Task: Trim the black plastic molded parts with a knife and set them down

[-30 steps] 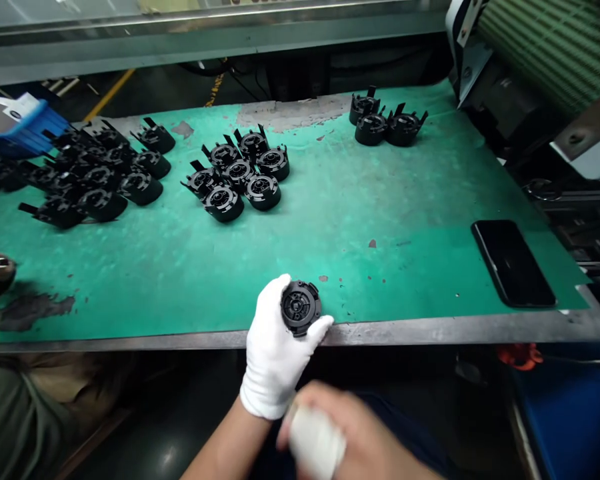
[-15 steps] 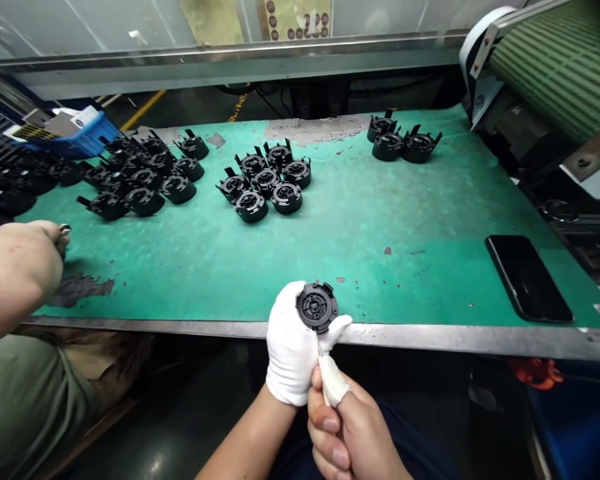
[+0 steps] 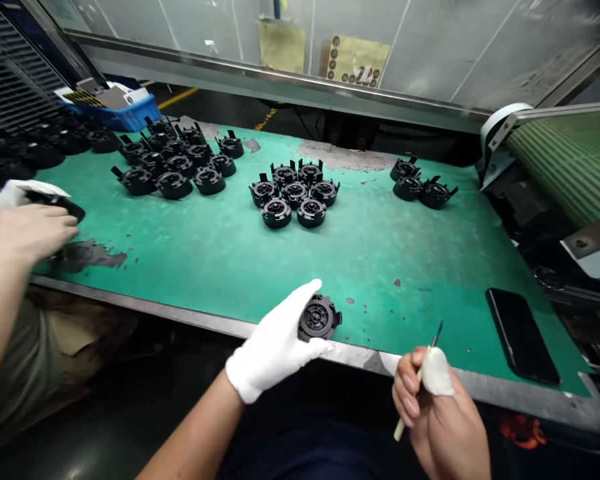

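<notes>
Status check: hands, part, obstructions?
Left hand holds round black part. Right hand grips slim tool, clear of part. Phone lies farther right, not between them.

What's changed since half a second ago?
The right hand has moved off to the right, carrying the pointed tool away from the near edge of the round black part. At far left, a co-worker's gloved hand has come into view beside their bare hand. The left hand still holds its part; the seven-part cluster, three-part cluster and phone stayed put.
</notes>
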`<state>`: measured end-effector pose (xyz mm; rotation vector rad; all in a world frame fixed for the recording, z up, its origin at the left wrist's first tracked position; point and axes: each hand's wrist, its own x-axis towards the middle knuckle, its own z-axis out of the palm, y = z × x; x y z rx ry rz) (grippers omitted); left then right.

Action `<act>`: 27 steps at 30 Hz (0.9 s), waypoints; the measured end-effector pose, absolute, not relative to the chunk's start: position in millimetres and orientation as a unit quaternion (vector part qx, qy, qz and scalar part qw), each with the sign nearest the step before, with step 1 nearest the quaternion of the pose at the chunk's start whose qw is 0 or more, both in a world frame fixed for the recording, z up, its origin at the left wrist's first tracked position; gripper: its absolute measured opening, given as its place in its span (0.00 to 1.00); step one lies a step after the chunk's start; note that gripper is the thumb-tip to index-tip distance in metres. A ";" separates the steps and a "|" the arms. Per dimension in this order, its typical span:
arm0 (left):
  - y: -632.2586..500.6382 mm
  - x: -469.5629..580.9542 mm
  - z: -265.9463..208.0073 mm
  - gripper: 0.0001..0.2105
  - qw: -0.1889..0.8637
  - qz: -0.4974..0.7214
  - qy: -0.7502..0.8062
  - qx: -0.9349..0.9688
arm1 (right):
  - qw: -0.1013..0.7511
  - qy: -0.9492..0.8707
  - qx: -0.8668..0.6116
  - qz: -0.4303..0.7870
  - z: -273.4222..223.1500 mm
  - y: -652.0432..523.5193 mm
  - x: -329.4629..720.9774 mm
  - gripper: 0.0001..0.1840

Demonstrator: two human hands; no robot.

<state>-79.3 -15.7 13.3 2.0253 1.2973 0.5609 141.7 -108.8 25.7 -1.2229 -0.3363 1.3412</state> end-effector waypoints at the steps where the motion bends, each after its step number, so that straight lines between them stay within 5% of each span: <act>1: -9.9 -86.9 19.3 0.45 0.347 0.194 0.485 0.779 | 0.591 -0.163 -0.543 0.574 20.1 -109.1 146.6 0.16; 8: 19.2 -122.9 40.3 0.33 0.385 0.153 0.434 0.800 | 0.366 -0.429 -0.634 0.529 7.8 -95.2 180.3 0.21; 12: 16.1 -131.9 37.8 0.26 0.440 0.255 0.434 0.744 | 0.231 -0.654 -0.590 0.413 15.8 -61.4 189.4 0.19; 19: -9.5 -82.0 18.0 0.48 0.366 0.333 0.562 0.663 | 0.080 -0.806 -0.512 0.284 24.1 -10.1 174.2 0.20; 27: -8.4 -67.5 5.4 0.41 0.311 0.349 0.577 0.670 | 0.001 -0.852 -0.471 0.226 31.1 7.6 177.9 0.23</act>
